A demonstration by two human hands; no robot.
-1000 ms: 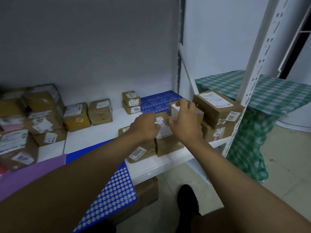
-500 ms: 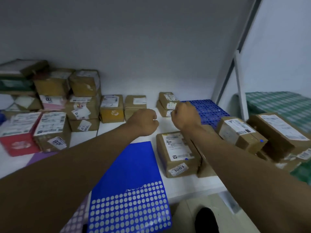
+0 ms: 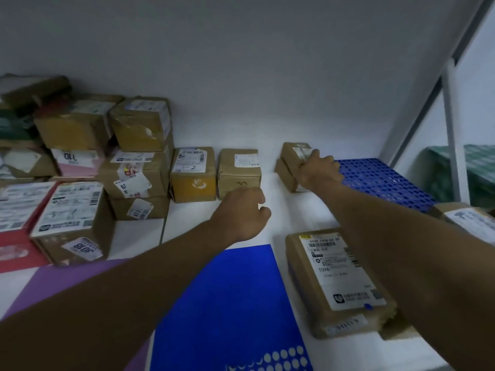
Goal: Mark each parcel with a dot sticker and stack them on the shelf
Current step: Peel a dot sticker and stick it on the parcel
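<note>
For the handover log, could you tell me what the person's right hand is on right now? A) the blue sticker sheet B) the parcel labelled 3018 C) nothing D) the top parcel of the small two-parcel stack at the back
D: the right hand grips the top small parcel of the two-high stack beside the blue perforated mat.

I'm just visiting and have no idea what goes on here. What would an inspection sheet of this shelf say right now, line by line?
Surface: white shelf, bare in the middle.
Job's things: blue sticker sheet at the front edge, dots at its near end; labelled parcel beside it with a blue dot on its label; two small stacked parcels at the back.
Clutter: piled boxes on the left; purple sheet; blue perforated mat.
Hands: right hand grips the small stack's upper parcel; left hand is loosely curled and holds nothing.
Cables: nothing seen.
Surroundings: white wall behind, grey shelf upright, green checked cloth at right.
</note>
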